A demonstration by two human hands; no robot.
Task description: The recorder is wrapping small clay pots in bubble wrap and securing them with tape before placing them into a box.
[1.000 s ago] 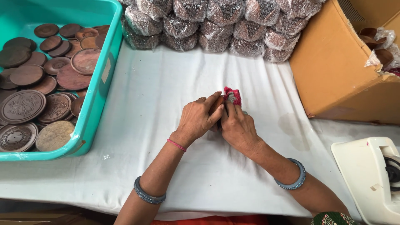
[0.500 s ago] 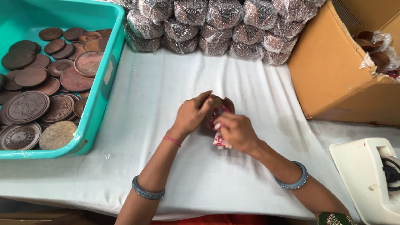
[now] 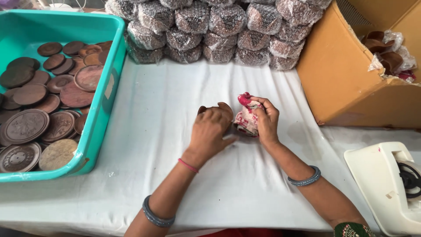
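Note:
My left hand (image 3: 210, 129) grips a small round brown wooden piece (image 3: 222, 106), of which only the top edge shows above my fingers. Beside it, my right hand (image 3: 265, 120) is closed on a crumpled red and white cloth (image 3: 245, 117) that touches the wooden piece. Both hands rest on the white cloth-covered table (image 3: 175, 109), near its middle.
A teal plastic tub (image 3: 103, 109) at the left holds several round brown wooden discs (image 3: 30, 125). Bubble-wrapped bundles (image 3: 210, 26) are stacked along the back. A brown cardboard box (image 3: 346, 74) with more pieces stands at the right, and a white tape dispenser (image 3: 388, 184) at the lower right.
The cloth has moved from over the wooden piece to its right side. My hands have drawn slightly apart, the left keeping the piece and the right keeping the cloth.

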